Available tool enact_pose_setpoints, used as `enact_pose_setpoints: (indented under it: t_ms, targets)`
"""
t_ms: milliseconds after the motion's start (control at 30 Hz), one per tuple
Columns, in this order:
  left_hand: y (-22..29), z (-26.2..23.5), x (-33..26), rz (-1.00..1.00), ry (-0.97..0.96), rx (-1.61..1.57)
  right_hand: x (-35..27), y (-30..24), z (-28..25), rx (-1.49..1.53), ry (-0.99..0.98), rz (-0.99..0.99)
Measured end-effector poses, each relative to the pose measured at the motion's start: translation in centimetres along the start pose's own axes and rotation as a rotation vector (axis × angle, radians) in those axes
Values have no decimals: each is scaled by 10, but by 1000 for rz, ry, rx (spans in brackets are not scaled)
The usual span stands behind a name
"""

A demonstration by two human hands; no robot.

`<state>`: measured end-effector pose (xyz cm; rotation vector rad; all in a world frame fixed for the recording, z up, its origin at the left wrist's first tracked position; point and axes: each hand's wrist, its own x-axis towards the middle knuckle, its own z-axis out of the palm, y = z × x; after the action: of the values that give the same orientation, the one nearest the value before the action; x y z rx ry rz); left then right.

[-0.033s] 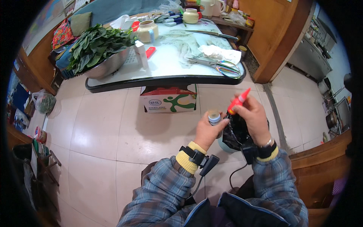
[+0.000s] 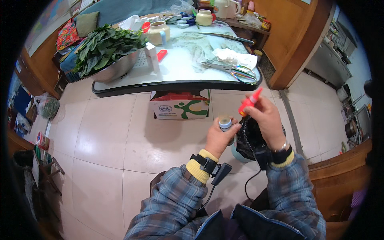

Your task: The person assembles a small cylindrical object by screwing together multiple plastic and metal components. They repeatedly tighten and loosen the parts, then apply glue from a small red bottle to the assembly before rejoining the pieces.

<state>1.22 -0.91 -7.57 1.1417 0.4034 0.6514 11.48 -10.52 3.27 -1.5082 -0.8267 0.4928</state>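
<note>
My left hand [image 2: 219, 140] is closed around a small bottle [image 2: 225, 124] with a pale blue band at its neck and a brownish top; its lower part is hidden by my fingers. In my right hand [image 2: 269, 120], thumb and fingers grip a small red squeeze bottle [image 2: 251, 103] with a pointed tip, tilted up and to the right. The two bottles are apart, the red one higher and to the right. Below my right hand is a black plastic bag [image 2: 249, 140], lining a pale blue bin [image 2: 239, 154] that is partly hidden.
Ahead stands a table [image 2: 180, 74] with a black edge. On it are scissors [image 2: 236, 72], a long knife [image 2: 228, 37], crumpled white tissue [image 2: 236, 58], a small white box [image 2: 152, 58], a jar [image 2: 158, 34] and a metal bowl of leafy greens [image 2: 114, 66]. A carton [image 2: 180, 108] sits underneath.
My right hand and the red bottle have shifted slightly up and left. My left hand still holds the small bottle, almost unmoved. The view has shifted a little.
</note>
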Motion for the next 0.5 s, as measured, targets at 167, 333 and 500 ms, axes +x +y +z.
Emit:
enact_pose_setpoints:
  t_ms: [167,333,500]
  targets:
    - [-11,-25,18,-12,118,101,94,-18,65,-411,-181,-232]
    - [-13,-36,33,20,203,48,155,-2,125,-329,-183,-279]
    - [-5,-52,37,-21,207,26,170,15,137,-584,-134,-276]
